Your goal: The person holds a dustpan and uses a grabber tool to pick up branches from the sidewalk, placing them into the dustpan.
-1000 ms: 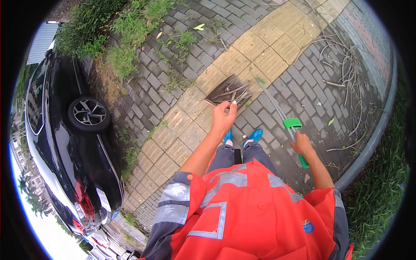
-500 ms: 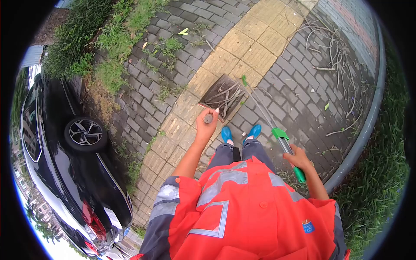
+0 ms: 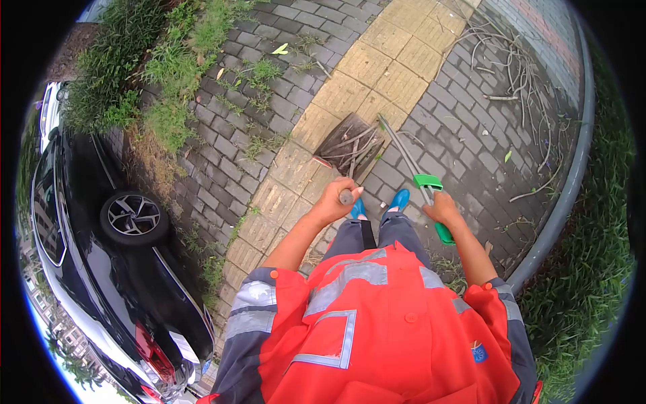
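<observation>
My left hand [image 3: 332, 204] is wrapped round the round handle [image 3: 346, 196] of a long-handled dustpan [image 3: 332, 137], whose end points up at me. The dark pan rests on the yellow paving by my feet, with several brown twigs [image 3: 354, 151] lying in it. In my right hand [image 3: 445, 210] is a pair of litter-picking tongs [image 3: 428, 181] with green grips and long metal arms. The tongs' green tips [image 3: 381, 120] are at the pan's right edge, near the twig ends; whether they pinch a twig I cannot tell.
Loose branches [image 3: 515, 81] lie on the grey bricks at upper right. A grey pipe-like rail [image 3: 568, 202] curves along the right, with grass [image 3: 592, 269] beyond it. On the left stands a black car [image 3: 101, 249], with weeds [image 3: 171, 121] nearby. My blue shoes [image 3: 398, 200] are below the pan.
My right hand has moved up and left with the tongs, and their green grips have shifted the same way. My left hand has moved right and slightly nearer with the dustpan handle.
</observation>
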Tool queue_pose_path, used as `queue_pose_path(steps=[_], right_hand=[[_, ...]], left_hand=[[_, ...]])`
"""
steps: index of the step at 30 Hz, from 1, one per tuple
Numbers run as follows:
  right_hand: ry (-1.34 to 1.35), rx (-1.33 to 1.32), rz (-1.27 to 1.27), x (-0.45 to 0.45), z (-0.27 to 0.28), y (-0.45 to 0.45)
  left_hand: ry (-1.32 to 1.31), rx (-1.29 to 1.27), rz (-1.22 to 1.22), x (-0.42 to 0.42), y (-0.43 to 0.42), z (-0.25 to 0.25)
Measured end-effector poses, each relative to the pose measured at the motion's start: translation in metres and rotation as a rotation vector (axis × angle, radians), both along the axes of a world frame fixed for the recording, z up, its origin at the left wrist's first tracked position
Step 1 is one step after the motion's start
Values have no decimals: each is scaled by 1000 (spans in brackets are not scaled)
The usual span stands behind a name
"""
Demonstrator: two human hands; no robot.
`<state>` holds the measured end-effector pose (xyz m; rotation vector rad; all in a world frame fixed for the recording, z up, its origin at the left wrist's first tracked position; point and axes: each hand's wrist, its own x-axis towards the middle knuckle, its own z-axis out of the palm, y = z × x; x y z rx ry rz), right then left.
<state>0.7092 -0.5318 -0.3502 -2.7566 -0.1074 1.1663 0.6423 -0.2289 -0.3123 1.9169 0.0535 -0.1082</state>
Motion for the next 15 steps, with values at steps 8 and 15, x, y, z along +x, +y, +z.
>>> queue_pose_path(steps=[8,15], right_hand=[[252,245,-302,-29,88,-25],[590,375,-772,-74,153,-56]], left_hand=[[92,-3,262,12,11,4],[23,-76,333,14,-1,-1]])
